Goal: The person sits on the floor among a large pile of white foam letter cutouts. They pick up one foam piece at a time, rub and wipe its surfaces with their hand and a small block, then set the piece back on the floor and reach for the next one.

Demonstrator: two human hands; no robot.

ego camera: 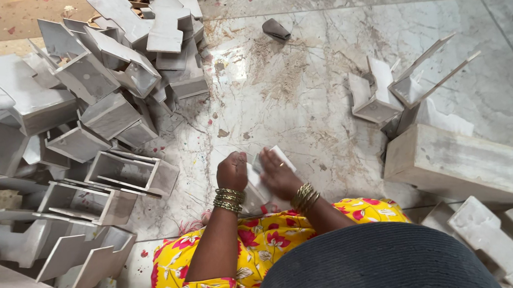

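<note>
Both hands press on one pale grey slotted piece (263, 182) that lies on the marble floor (300, 88) just in front of the person's knees. The left hand (232, 170) is curled into a loose fist on its left edge, and the right hand (279, 173) lies flat across its top with the fingers spread, a ring on one finger. The piece looks like a thin, matte board, whitish grey and rectangular; most of it is hidden under the hands, so I cannot tell its full outline. Gold bangles (228, 200) ring both wrists, and a yellow garment with red flowers (262, 241) covers the lap.

No labels or signs can be made out on any of the boards.

To the left a big heap of folded grey pieces (87, 89) spreads along the floor: open-ended box shapes, notched flaps and flat panels, all the same dull grey with sharp creases. To the right stands a smaller cluster of upright grey pieces (393, 91), and just beside it a long pale stone block (459, 164) with a rough, chalky face. More notched grey pieces (487, 233) lie at the lower right. A small dark grey scrap (275, 29) sits alone near the top. The floor is glossy, veined, and dusted with fine debris.
</note>
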